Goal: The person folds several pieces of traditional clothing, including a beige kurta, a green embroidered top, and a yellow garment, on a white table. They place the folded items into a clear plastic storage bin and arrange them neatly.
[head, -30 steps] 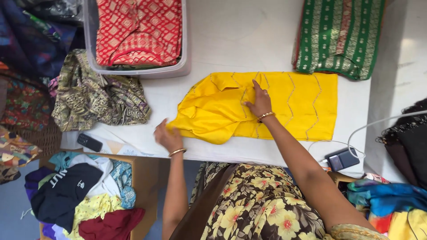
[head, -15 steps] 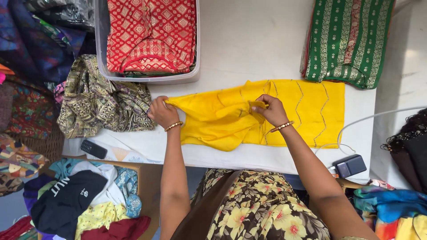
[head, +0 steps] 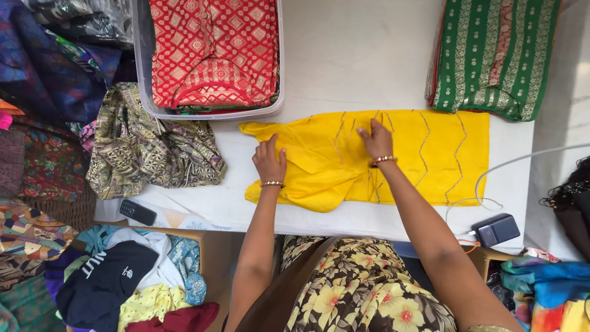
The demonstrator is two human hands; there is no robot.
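Observation:
A yellow garment [head: 424,154] with zigzag stitching lies flat on the white table [head: 356,67]. My left hand [head: 269,161] presses flat on its left sleeve part, fingers spread. My right hand [head: 376,140] rests flat on the garment's middle, fingers pointing away from me. Both wrists wear gold bangles. Neither hand grips anything.
A clear bin [head: 144,74] holds a folded red patterned cloth [head: 215,49]. An olive printed cloth [head: 147,147] lies to the left, a green folded cloth [head: 491,55] at the top right. A phone [head: 137,212], a charger block [head: 496,230] with cable, and heaps of clothes surround the table.
The garment's folded-over left part has been spread out leftward. Both hands went from pinching the fabric to lying flat on it.

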